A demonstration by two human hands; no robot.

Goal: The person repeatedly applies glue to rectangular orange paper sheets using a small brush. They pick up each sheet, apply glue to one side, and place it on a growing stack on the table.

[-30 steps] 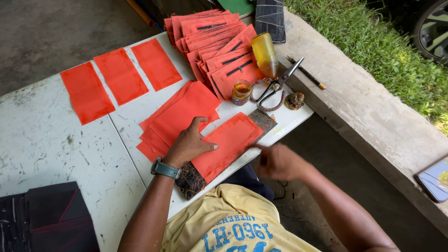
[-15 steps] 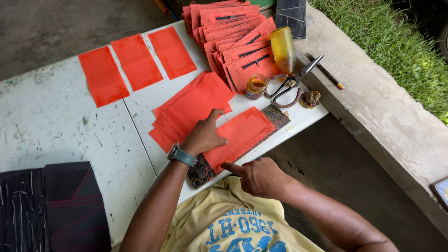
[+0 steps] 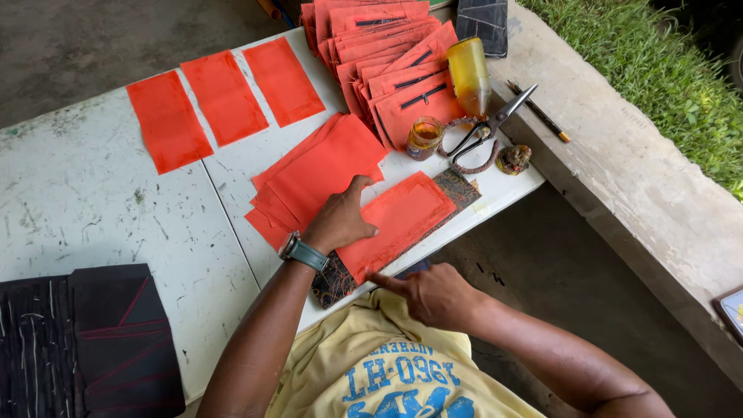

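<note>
In the head view, an orange sheet at the centre of the frame, lying on a dark patterned board at the near edge of the white worktop, is being pressed flat by the left hand, palm down and fingers spread, while its lower edge is being touched by the pointing finger of the right hand, otherwise loosely curled and grasping nothing. Judged from the layout, the work is being carried out partway: finished zippered orange pieces are being stacked at the upper centre, while a pile of plain orange sheets beside the left hand and three single sheets at the upper left are being left unworked.
</note>
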